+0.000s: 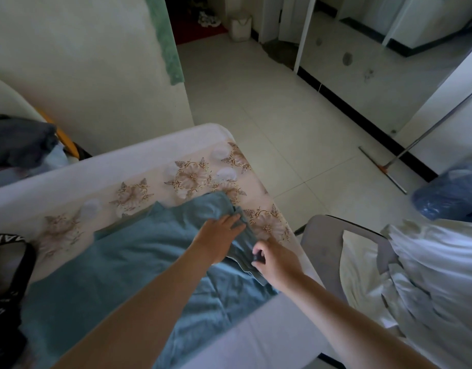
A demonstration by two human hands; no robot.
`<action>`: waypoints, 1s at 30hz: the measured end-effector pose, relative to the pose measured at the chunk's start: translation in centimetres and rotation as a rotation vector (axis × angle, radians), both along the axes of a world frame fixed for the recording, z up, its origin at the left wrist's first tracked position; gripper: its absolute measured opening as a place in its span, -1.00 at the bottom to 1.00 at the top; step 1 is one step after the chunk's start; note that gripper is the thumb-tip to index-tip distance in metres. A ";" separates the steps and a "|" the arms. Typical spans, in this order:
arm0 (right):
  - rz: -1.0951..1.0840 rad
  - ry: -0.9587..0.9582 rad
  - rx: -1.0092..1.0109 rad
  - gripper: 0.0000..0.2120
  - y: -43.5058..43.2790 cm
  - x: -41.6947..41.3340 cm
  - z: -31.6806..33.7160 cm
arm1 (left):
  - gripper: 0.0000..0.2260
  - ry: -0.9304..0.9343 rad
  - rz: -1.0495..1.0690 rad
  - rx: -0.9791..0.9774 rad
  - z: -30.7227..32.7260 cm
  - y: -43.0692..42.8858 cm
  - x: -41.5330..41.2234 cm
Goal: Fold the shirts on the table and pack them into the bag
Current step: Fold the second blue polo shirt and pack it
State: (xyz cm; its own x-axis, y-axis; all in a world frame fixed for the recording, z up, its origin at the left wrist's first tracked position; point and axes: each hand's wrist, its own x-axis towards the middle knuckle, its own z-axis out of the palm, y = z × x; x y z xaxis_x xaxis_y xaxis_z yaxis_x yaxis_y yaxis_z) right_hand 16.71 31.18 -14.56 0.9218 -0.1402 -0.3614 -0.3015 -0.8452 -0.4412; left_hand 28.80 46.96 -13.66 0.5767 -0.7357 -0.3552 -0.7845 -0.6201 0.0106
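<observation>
A blue shirt (139, 262) lay spread across the table (139, 161), covering its near half from about 7 o'clock to the centre, on a cloth printed with tan flowers. One sleeve was turned in over the body at the shirt's 2 o'clock corner. The left hand (219, 235) rested flat on that turned-in part, fingers straight and pressing the fabric down. The right hand (277, 262), just beside it at 4 o'clock, had its fingers curled on the sleeve's lower edge; it seemed to pinch the hem, though shadow there blurred the fingertips. A black bag (5, 275) with a lettered strap sat on the table at 9 o'clock, touching the shirt's left edge. Off the table at 3 o'clock stood a grey chair (323, 235) with white bedding (429, 262) heaped over it. A long-handled squeegee (381, 169) lay on the tiled floor at 2 o'clock, near a blue plastic sack (453, 193). Dark folded clothes (19, 142) sat at 10 o'clock.
</observation>
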 end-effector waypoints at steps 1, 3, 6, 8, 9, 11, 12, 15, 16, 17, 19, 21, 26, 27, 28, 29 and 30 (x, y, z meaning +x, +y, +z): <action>0.001 -0.019 -0.006 -0.71 -0.2 0.0 0.0 | -0.35 -0.020 -0.015 -0.024 0.2 -0.4 0.2; 0.014 -0.077 -0.040 -0.58 -0.4 0.1 -0.3 | -0.38 -0.060 -0.067 -0.078 0.2 -1.4 0.9; 0.018 -0.094 -0.075 -0.36 -0.4 0.4 -0.7 | -0.29 -0.073 -0.178 -0.077 0.1 -2.7 2.0; 0.010 -0.041 -0.077 -0.27 -0.4 0.6 -0.8 | -0.31 -0.102 -0.232 -0.047 0.0 -3.1 2.5; 0.018 -0.019 -0.089 -0.27 -0.4 0.6 -0.8 | -0.35 -0.118 -0.239 -0.036 0.2 -3.1 2.7; 0.041 -0.002 -0.119 -0.39 -0.3 0.6 -0.6 | -0.50 -0.163 -0.257 0.026 1.1 -2.6 2.9; 0.060 -0.014 -0.139 -0.47 -0.2 0.6 -0.3 | -0.59 -0.198 -0.271 0.058 1.6 -2.2 3.0; 0.115 -0.057 -0.165 -0.77 0.8 1.1 1.6 | -0.74 -0.270 -0.254 0.057 2.9 0.1 3.1; 0.112 -0.040 -0.130 -0.82 1.4 1.2 2.6 | -0.76 -0.283 -0.243 0.005 3.4 1.2 2.9; 0.101 -0.007 -0.082 -0.75 2.1 1.3 3.6 | -0.77 -0.288 -0.235 -0.079 3.8 2.6 2.7; 0.099 0.029 -0.011 -0.70 3.8 1.5 5.1 | -0.72 -0.261 -0.206 -0.232 4.4 5.6 2.3; 0.129 0.033 0.017 -0.74 6.0 1.7 6.5 | -0.65 -0.275 -0.167 -0.334 5.0 8.8 1.8; 0.283 0.258 0.305 -0.81 12.8 0.9 9.5 | -0.69 -0.359 -0.032 -0.308 5.0 17.1 -1.0; 0.317 0.366 0.411 -0.78 14.2 0.5 9.6 | -0.64 -0.313 0.016 -0.181 4.8 18.7 -1.7; 0.338 0.466 0.506 -0.76 15.4 0.1 9.4 | -0.59 -0.261 0.062 -0.029 4.2 20.2 -2.5; 0.337 0.529 0.579 -0.77 16.4 -0.1 8.7 | -0.53 -0.216 0.118 0.106 3.6 21.6 -3.4; 0.309 0.534 0.627 -0.80 17.2 -0.2 8.0 | -0.46 -0.181 0.207 0.167 3.0 22.8 -4.4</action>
